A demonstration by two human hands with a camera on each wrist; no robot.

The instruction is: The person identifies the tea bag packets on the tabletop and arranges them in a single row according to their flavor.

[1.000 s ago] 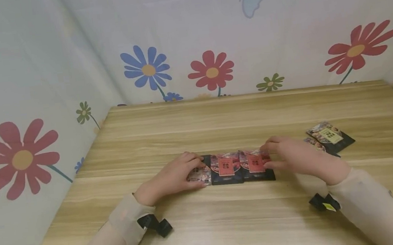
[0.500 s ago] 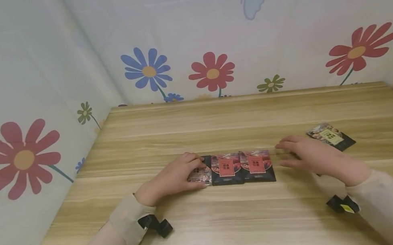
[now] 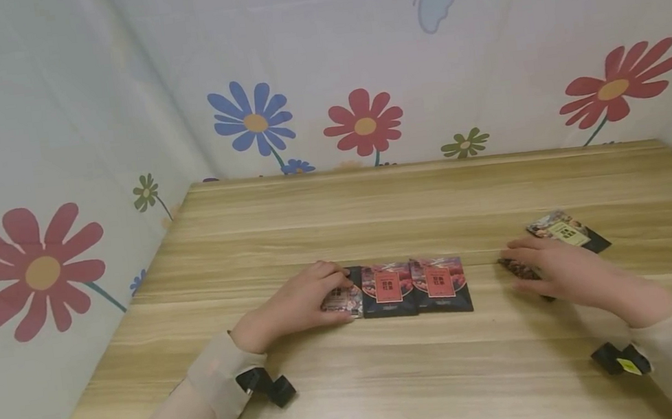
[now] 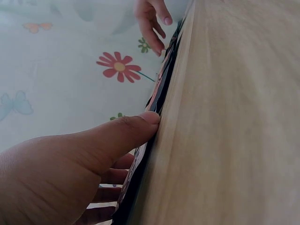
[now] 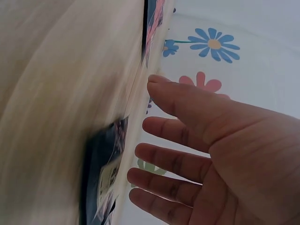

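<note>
In the head view my left hand (image 3: 297, 302) rests on a dark packet with a food picture (image 3: 348, 299), partly covering it. The left wrist view shows its thumb (image 4: 136, 129) at the near edge of the row. Two flat packets with red labels, one (image 3: 388, 290) beside the other (image 3: 441, 285), continue that row to the right. My right hand (image 3: 580, 278) is over another dark packet (image 3: 518, 269), largely hidden beneath it. In the right wrist view its fingers (image 5: 173, 157) are extended and apart from the packets.
A dark packet with a pale yellow label (image 3: 569, 231) lies tilted just beyond my right hand. The wooden table (image 3: 393, 383) meets a flower-printed cloth wall (image 3: 291, 35) at the back and left.
My right hand has left the rightmost red-label packet and moved right, over the packet by the yellow-label one. The left hand has stayed in place.
</note>
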